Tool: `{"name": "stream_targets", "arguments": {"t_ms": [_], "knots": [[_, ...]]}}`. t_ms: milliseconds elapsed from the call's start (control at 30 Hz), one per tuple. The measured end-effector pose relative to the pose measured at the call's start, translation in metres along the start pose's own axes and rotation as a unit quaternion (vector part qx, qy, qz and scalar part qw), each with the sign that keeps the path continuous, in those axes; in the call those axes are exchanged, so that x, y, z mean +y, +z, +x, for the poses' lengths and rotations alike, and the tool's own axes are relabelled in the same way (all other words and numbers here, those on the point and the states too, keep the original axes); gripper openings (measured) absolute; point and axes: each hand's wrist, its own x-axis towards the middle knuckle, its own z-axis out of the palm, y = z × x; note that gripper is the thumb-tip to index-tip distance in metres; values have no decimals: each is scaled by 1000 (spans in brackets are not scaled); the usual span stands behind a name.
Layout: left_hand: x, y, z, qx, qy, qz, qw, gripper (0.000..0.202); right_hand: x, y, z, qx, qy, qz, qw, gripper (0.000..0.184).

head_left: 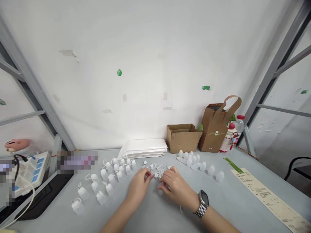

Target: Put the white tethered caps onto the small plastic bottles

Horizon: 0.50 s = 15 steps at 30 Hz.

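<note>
My left hand (pixel 140 182) is closed in a pinch at the near edge of a pile of white caps with looped cords (pixel 157 168). A white cap (pixel 156 176) shows at its fingertips. My right hand (pixel 175 186), wearing a watch (pixel 203 202) at the wrist, curls its fingers around a small translucent bottle, mostly hidden by them. Left of my hands stand several capped bottles (pixel 101 197) with cord loops on their caps. To the right are several uncapped translucent bottles (pixel 211 170), some upright, some lying down.
Behind the pile lie stacked white sheets or envelopes (pixel 143 149), beside an open cardboard box (pixel 183 140) and a brown paper bag (pixel 212 132). A printed paper strip (pixel 269 197) lies right. A power strip (pixel 36 171) and a black object (pixel 46 197) are at left.
</note>
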Motion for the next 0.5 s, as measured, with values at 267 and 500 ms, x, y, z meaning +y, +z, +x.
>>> {"name": "stream_targets", "arguments": {"t_ms": [267, 500], "knots": [[7, -6, 5, 14, -51, -194, 980, 26, 0, 13, -3, -44, 15, 4, 999, 11], [13, -2, -1, 18, -51, -294, 954, 24, -1, 14, 0, -4, 132, 253, 958, 10]]}}
